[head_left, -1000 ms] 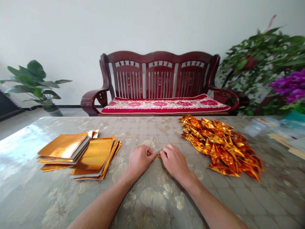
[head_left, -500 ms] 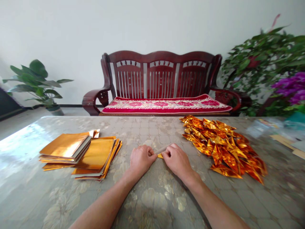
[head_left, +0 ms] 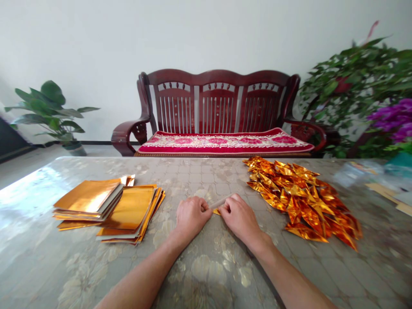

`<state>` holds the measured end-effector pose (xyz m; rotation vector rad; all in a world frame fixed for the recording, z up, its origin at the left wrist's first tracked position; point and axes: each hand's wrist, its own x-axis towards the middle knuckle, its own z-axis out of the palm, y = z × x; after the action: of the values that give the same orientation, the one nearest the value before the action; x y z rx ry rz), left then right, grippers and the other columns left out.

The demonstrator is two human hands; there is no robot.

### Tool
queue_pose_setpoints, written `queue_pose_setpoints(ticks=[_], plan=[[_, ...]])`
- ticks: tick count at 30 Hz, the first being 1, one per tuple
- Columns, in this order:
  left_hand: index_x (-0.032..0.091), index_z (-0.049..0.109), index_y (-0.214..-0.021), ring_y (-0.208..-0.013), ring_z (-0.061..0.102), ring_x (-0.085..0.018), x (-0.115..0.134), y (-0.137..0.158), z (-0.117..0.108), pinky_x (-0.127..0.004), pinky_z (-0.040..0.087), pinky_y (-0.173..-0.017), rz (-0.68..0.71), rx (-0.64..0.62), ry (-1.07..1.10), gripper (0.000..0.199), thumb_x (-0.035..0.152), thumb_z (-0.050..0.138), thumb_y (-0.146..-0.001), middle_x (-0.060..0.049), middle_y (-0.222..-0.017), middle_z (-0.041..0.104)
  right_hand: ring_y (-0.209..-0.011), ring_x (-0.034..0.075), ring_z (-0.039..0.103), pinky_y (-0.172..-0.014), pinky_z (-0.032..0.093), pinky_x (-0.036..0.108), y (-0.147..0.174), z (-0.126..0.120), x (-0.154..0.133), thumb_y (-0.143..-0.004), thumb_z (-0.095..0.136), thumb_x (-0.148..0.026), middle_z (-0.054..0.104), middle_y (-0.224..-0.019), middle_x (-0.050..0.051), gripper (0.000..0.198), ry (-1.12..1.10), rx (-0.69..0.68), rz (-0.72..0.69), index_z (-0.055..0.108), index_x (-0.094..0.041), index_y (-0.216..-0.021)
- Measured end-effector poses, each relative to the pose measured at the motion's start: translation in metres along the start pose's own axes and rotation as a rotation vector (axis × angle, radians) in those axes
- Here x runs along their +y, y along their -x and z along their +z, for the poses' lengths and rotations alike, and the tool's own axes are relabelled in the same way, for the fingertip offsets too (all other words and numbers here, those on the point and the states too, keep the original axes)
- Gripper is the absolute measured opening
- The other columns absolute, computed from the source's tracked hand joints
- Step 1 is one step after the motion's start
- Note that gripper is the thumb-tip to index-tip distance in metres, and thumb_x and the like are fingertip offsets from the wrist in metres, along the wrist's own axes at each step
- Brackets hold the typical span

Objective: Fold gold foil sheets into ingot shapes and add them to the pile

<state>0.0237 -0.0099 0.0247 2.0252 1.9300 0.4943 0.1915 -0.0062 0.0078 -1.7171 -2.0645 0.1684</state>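
Between my two hands is a small folded sheet of gold foil paper [head_left: 220, 202], its pale grey back showing as a narrow strip and a bit of gold peeking out below. My left hand [head_left: 193, 213] pinches its left end, fingers curled. At the other end, my right hand [head_left: 238, 214] grips it the same way, thumb toward the middle. Much of the paper is hidden by my fingers. Left of my hands lie two stacks of flat gold foil sheets [head_left: 130, 208]. A heap of folded gold foil ingots [head_left: 301, 197] spreads out on the right.
Everything rests on a table with a patterned grey cover [head_left: 206, 266]. Clear plastic wrapping [head_left: 355, 174] and brown card strips [head_left: 386, 195] lie at the far right. Beyond the table stands a dark red wooden bench [head_left: 217, 107], with potted plants [head_left: 53, 113] at either side.
Almost nothing differs. Both hands keep their hold on the foil paper in the same place, and the gold bit under the strip looks slightly changed in shape.
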Motion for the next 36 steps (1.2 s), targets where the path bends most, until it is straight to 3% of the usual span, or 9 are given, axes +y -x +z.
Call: queue_pose_setpoints(ticks=[17, 22, 26, 29, 33, 36], plan=[[0.023, 0.069, -0.074, -0.078, 0.064, -0.016, -0.006, 0.000, 0.003, -0.025, 0.035, -0.067, 0.032, 0.022, 0.072, 0.013, 0.035, 0.066, -0.080, 0.001, -0.078, 0.072, -0.084, 0.017, 0.056, -0.066, 0.029, 0.027, 0.002, -0.004, -0.002, -0.089, 0.056, -0.019, 0.062, -0.087, 0.000, 0.011, 0.038, -0.043, 0.008, 0.055, -0.022, -0.078], [0.026, 0.071, -0.091, -0.077, 0.064, -0.015, -0.013, -0.003, 0.009, -0.024, 0.039, -0.069, 0.015, 0.062, 0.240, 0.014, 0.025, 0.069, -0.077, 0.005, -0.079, 0.072, -0.083, 0.017, 0.055, -0.068, 0.029, 0.028, 0.002, -0.003, -0.001, -0.091, 0.054, -0.020, 0.062, -0.087, 0.000, 0.011, 0.067, -0.034, -0.032, 0.055, -0.022, -0.080], [0.023, 0.071, -0.096, -0.079, 0.063, -0.013, -0.021, 0.000, 0.011, -0.024, 0.043, -0.074, -0.058, 0.172, 0.337, 0.023, 0.011, 0.057, -0.082, 0.001, -0.091, 0.072, -0.084, 0.018, 0.055, -0.068, 0.029, 0.028, 0.003, -0.003, -0.002, -0.091, 0.054, -0.020, 0.063, -0.088, 0.001, 0.012, 0.077, -0.033, -0.028, 0.055, -0.022, -0.080], [0.024, 0.073, -0.087, -0.093, 0.062, -0.016, -0.024, 0.012, 0.005, -0.028, 0.042, -0.085, 0.082, 0.222, 0.204, 0.034, 0.002, 0.047, -0.082, -0.001, -0.093, 0.071, -0.085, 0.018, 0.055, -0.069, 0.030, 0.028, 0.003, -0.003, -0.002, -0.092, 0.053, -0.020, 0.063, -0.088, 0.001, 0.012, 0.082, -0.037, -0.029, 0.055, -0.022, -0.080], [0.029, 0.072, -0.100, -0.095, 0.057, -0.021, -0.016, 0.033, 0.001, -0.035, 0.040, -0.085, 0.319, 0.140, -0.058, 0.034, 0.007, 0.048, -0.089, -0.001, -0.099, 0.069, -0.085, 0.018, 0.056, -0.069, 0.030, 0.029, 0.003, -0.003, -0.003, -0.093, 0.053, -0.022, 0.062, -0.088, 0.001, 0.013, 0.102, -0.046, -0.018, 0.055, -0.022, -0.080], [0.028, 0.067, -0.111, -0.097, 0.055, -0.023, -0.007, 0.042, 0.005, -0.037, 0.041, -0.082, 0.386, 0.087, -0.213, 0.031, 0.011, 0.051, -0.091, -0.003, -0.106, 0.065, -0.085, 0.018, 0.056, -0.069, 0.030, 0.029, 0.003, -0.003, -0.004, -0.093, 0.053, -0.022, 0.062, -0.089, 0.001, 0.012, 0.119, -0.048, -0.021, 0.055, -0.022, -0.081]])
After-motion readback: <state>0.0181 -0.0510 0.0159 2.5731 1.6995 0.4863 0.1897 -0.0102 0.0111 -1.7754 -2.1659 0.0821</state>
